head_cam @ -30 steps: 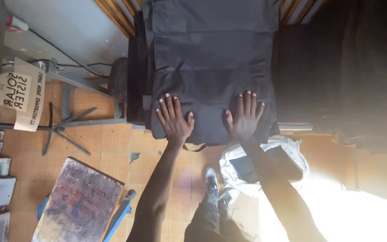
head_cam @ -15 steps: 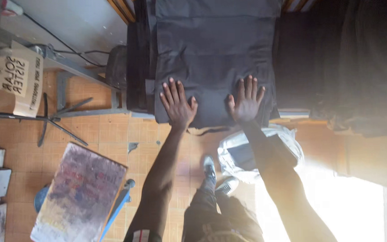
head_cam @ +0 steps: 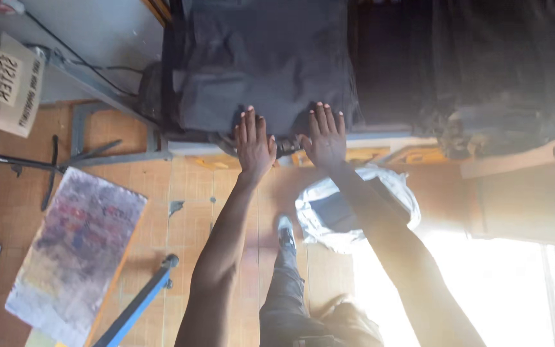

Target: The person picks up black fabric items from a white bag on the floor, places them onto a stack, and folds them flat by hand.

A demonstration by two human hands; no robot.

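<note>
Two hands lie flat on one dark grey cloth — the left hand and the right hand, side by side at centre frame; one paint-stained board at lower left; one blue bar beside it; one clear plastic bag — right of centre; one cardboard sign at upper left.

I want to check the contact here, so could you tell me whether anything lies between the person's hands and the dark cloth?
Nothing visible does: the left hand and right hand lie flat, fingers spread, directly on the near edge of the dark cloth.
</note>
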